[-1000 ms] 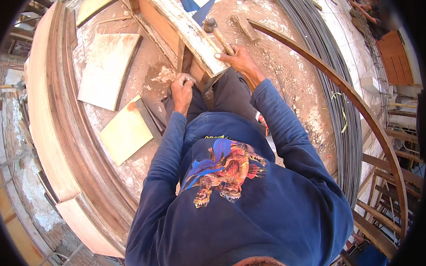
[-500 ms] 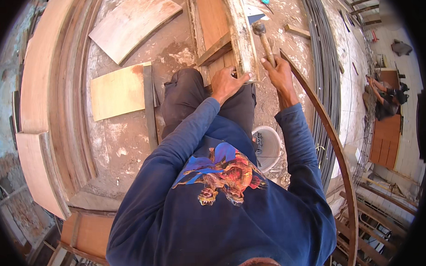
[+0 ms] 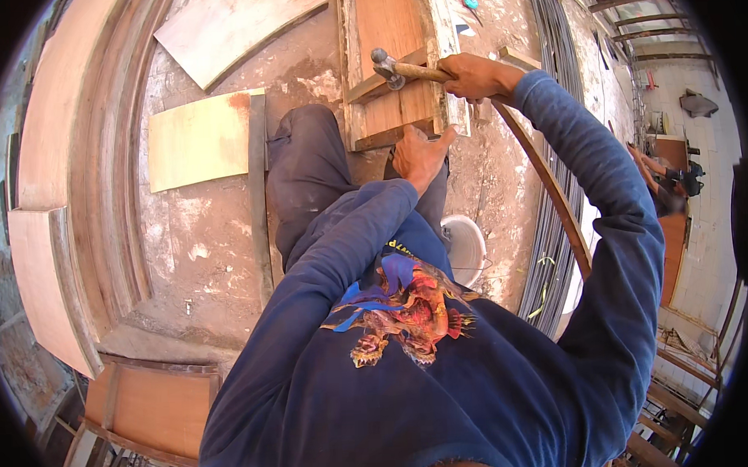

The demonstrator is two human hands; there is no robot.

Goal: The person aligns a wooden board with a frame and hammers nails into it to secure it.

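- Hammer [image 3: 395,68]: wooden handle and metal head, held over the wooden frame [image 3: 391,64] that lies on the dusty floor ahead of the person's knees; its long axis runs left to right across the frame, head to the left.
- Left hand [image 3: 418,155]: nearer of the two, resting at the frame's near edge, fingers loosely curled with the thumb up; whether it pinches a nail cannot be made out.
- Right hand [image 3: 477,75]: farther out, closed around the hammer handle at the frame's right rail, arm stretched forward.
- Hammer head sits beyond and slightly left of the left hand, with bare frame board between them.
- White bucket [image 3: 465,247]: near side of the frame, partly hidden by the left arm.
- Curved wooden strip [image 3: 554,194]: right of the frame, beside a bundle of metal rods [image 3: 555,104].
- Pale board [image 3: 202,139]: left of the frame.
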